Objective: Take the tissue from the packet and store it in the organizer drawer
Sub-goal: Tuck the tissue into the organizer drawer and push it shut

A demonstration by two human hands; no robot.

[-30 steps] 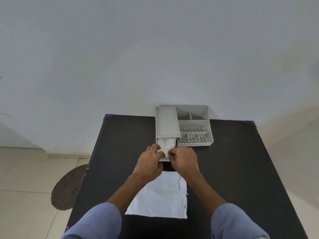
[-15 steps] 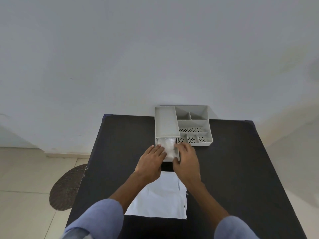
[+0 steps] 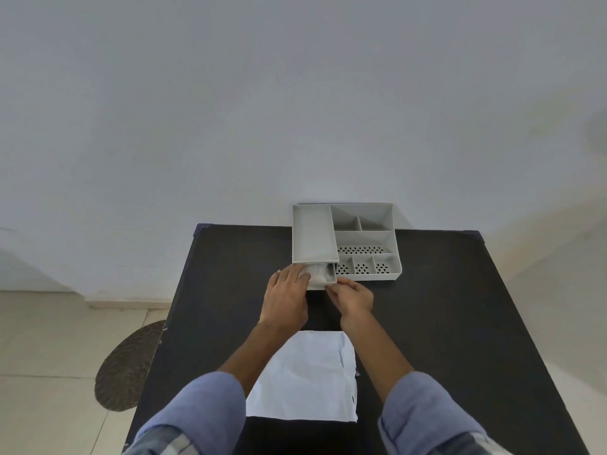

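Observation:
A grey organizer (image 3: pixel 364 238) stands at the far middle of the black table (image 3: pixel 443 323). Its drawer (image 3: pixel 323 285) sticks out a little from under the left section. White tissue (image 3: pixel 317 270) lies inside the drawer, partly hidden by the organizer's top. My left hand (image 3: pixel 285 298) lies over the drawer's left front edge with its fingers on the rim. My right hand (image 3: pixel 353 295) grips the drawer's right front corner with curled fingers. A flat white packet (image 3: pixel 305 376) lies on the table between my forearms.
The organizer's right half has several open compartments (image 3: pixel 361 267), some with perforated floors. The organizer's back touches the wall (image 3: pixel 295 110). A dark round mat (image 3: pixel 126 369) lies on the tiled floor left of the table.
The drawer has slid farther into the organizer, so less tissue shows. Both hands have moved forward with it.

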